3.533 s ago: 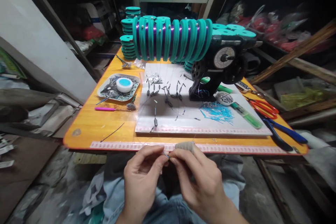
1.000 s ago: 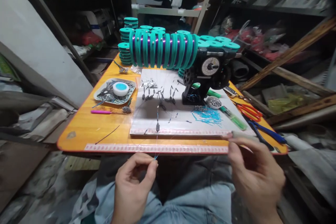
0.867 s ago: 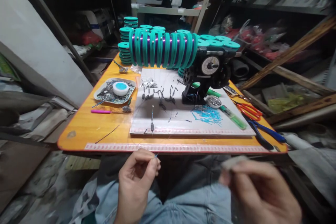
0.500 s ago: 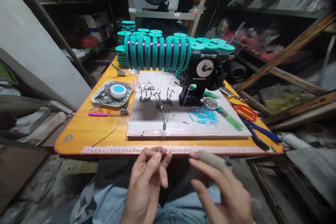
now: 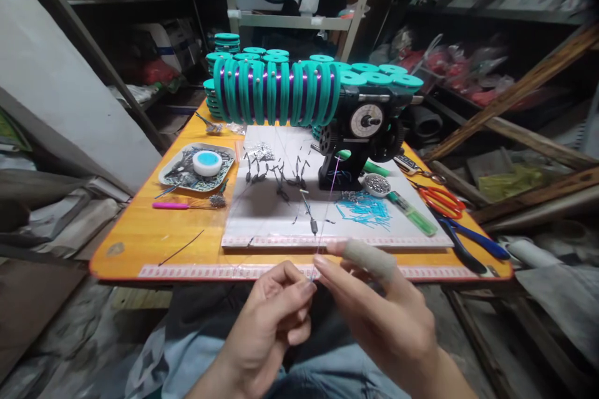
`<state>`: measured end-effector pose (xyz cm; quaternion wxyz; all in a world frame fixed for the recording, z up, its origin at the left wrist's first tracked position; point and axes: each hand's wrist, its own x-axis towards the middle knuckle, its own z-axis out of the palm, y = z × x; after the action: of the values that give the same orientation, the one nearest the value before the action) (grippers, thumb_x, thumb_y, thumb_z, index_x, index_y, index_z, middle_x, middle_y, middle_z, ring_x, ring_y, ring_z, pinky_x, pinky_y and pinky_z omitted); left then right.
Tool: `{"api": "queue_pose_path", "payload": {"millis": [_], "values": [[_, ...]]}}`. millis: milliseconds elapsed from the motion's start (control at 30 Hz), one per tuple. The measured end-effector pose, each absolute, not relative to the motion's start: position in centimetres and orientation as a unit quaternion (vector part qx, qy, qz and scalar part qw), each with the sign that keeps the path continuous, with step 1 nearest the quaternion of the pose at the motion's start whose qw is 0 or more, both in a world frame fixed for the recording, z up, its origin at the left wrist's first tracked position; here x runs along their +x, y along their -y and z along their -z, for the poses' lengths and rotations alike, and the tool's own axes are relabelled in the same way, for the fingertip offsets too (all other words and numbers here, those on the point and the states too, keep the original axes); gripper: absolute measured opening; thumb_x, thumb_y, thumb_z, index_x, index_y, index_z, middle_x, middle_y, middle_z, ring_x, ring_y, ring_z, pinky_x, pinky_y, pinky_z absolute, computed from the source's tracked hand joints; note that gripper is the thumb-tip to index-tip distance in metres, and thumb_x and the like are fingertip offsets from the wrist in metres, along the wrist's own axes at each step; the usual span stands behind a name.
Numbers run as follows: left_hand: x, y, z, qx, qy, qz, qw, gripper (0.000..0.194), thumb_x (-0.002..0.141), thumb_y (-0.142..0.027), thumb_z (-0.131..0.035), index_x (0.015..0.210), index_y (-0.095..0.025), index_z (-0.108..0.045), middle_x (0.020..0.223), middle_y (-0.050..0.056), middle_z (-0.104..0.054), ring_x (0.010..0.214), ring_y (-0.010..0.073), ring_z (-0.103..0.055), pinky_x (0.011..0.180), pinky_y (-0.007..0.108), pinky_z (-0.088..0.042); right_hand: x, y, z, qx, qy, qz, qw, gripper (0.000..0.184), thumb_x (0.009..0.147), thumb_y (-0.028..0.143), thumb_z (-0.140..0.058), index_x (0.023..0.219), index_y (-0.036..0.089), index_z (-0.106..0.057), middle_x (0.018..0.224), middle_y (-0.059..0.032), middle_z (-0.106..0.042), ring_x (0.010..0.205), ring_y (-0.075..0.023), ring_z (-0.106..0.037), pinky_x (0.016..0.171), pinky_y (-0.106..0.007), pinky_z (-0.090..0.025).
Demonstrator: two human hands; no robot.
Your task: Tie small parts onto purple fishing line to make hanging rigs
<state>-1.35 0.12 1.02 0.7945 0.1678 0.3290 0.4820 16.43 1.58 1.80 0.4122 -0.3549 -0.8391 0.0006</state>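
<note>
My left hand (image 5: 278, 308) is closed in a pinch above my lap, just off the table's front edge. A small blue bit shows at its thumb tip, where a thin purple line (image 5: 332, 193) runs down from the black machine (image 5: 360, 131). Close beside it, my right hand (image 5: 379, 299) has its fingertips together at that line; a pale wrap covers one finger. The exact grip there is partly hidden. Ahead of the hands, a small grey weight (image 5: 314, 225) hangs from a thin strand. Teal spools (image 5: 276, 92) with purple line sit in a row on the machine.
A white board (image 5: 276, 224) lies on the orange table (image 5: 121, 224). At left are a tray (image 5: 219, 186) and a pink-handled tool (image 5: 171, 206). At right are a dish of metal bits (image 5: 377, 184), blue pieces (image 5: 365, 211), orange-handled scissors (image 5: 442, 201) and blue-handled pliers (image 5: 482, 242).
My right hand has moved left, up to my left hand, and its fingers have come together. The purple line now stretches down to the hands. The hanging weight has shifted right.
</note>
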Motion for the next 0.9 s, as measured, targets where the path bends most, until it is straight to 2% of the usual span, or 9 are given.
{"api": "queue_pose_path", "payload": {"millis": [67, 167, 267, 333, 433, 600, 700, 800, 900], "values": [[-1.8, -0.1, -1.0, 0.264, -0.372, -0.510, 0.729, 0.033, 0.078, -0.036, -0.078, 0.068, -0.017, -0.054, 0.054, -0.008, -0.041, 0.046, 0.0029, -0.030, 0.042, 0.013, -0.026, 16.0, -2.8, -2.4, -0.313, 0.858, 0.025, 0.407, 0.038, 0.088, 0.005, -0.062, 0.122, 0.020, -0.068, 0.109, -0.0124, -0.071, 0.093, -0.0223, -0.069, 0.074, -0.032, -0.061], [-3.1, -0.2, -1.4, 0.430, -0.466, -0.516, 0.576, 0.023, 0.087, -0.033, -0.069, 0.073, -0.017, -0.059, 0.064, -0.003, -0.052, 0.056, 0.0062, -0.045, 0.050, 0.015, -0.036, 15.3, -4.5, -3.5, -0.250, 0.876, 0.040, 0.410, 0.027, 0.089, 0.007, -0.060, 0.112, 0.017, -0.069, 0.104, -0.0128, -0.073, 0.102, -0.0264, -0.064, 0.082, -0.042, -0.059], [-4.2, -0.3, -2.3, 0.600, -0.500, -0.474, 0.407, 0.013, 0.092, -0.020, -0.060, 0.079, -0.019, -0.062, 0.075, 0.000, -0.060, 0.065, 0.0101, -0.056, 0.055, 0.018, -0.043, 14.3, -5.8, -4.5, -0.215, 0.892, -0.056, 0.393, 0.020, 0.091, 0.005, -0.052, 0.103, 0.016, -0.063, 0.112, -0.0143, -0.068, 0.112, -0.0250, -0.062, 0.097, -0.045, -0.054], [-4.8, -0.4, -2.8, 0.691, -0.479, -0.460, 0.286, 0.012, 0.091, -0.010, -0.056, 0.085, -0.018, -0.062, 0.077, 0.001, -0.062, 0.067, 0.0109, -0.059, 0.057, 0.020, -0.045, 13.4, -6.3, -4.9, -0.208, 0.897, -0.142, 0.363, 0.020, 0.092, 0.004, -0.046, 0.101, 0.016, -0.059, 0.110, -0.0132, -0.065, 0.103, -0.0208, -0.065, 0.091, -0.037, -0.056], [-5.3, -0.6, -2.9, 0.754, -0.456, -0.462, 0.101, 0.016, 0.088, -0.002, -0.057, 0.092, -0.016, -0.063, 0.083, 0.004, -0.060, 0.070, 0.0120, -0.062, 0.062, 0.022, -0.050, 12.3, -6.8, -5.1, -0.243, 0.888, -0.187, 0.344, 0.019, 0.094, 0.006, -0.044, 0.100, 0.016, -0.058, 0.093, -0.0083, -0.059, 0.081, -0.0170, -0.061, 0.067, -0.027, -0.055], [-5.1, -0.9, -2.2, 0.806, -0.399, -0.414, -0.140, 0.021, 0.078, 0.002, -0.069, 0.094, -0.011, -0.063, 0.099, 0.013, -0.068, 0.074, 0.0174, -0.069, 0.069, 0.028, -0.054, 11.7, -6.6, -5.0, -0.278, 0.878, -0.170, 0.351, 0.015, 0.092, 0.005, -0.050, 0.098, 0.013, -0.062, 0.093, -0.0077, -0.055, 0.075, -0.0160, -0.057, 0.063, -0.027, -0.049], [-4.2, -0.7, -1.8, 0.779, -0.417, -0.468, -0.015, 0.018, 0.081, 0.002, -0.065, 0.088, -0.014, -0.062, 0.092, 0.008, -0.071, 0.078, 0.0170, -0.069, 0.068, 0.025, -0.053, 12.3, -5.6, -4.3, -0.288, 0.857, -0.117, 0.412, 0.019, 0.091, 0.002, -0.052, 0.102, 0.013, -0.064, 0.102, -0.0113, -0.060, 0.089, -0.0188, -0.061, 0.074, -0.030, -0.051], [-3.0, -0.1, -1.4, 0.584, -0.485, -0.557, 0.337, 0.012, 0.088, -0.012, -0.062, 0.077, -0.017, -0.062, 0.087, 0.004, -0.066, 0.068, 0.0106, -0.063, 0.054, 0.018, -0.047, 13.2, -4.1, -3.4, -0.355, 0.798, -0.099, 0.477, 0.015, 0.090, 0.006, -0.058, 0.100, 0.014, -0.066, 0.099, -0.0108, -0.064, 0.094, -0.0208, -0.061, 0.080, -0.033, -0.051], [-1.7, 0.4, -1.1, 0.345, -0.447, -0.587, 0.580, 0.018, 0.084, -0.029, -0.071, 0.073, -0.015, -0.065, 0.082, 0.001, -0.064, 0.049, 0.0019, -0.045, 0.045, 0.014, -0.035, 13.6, -2.9, -2.6, -0.407, 0.763, -0.237, 0.443, 0.006, 0.090, 0.017, -0.065, 0.089, 0.018, -0.071, 0.080, -0.0039, -0.067, 0.076, -0.0171, -0.063, 0.067, -0.028, -0.050]]}}
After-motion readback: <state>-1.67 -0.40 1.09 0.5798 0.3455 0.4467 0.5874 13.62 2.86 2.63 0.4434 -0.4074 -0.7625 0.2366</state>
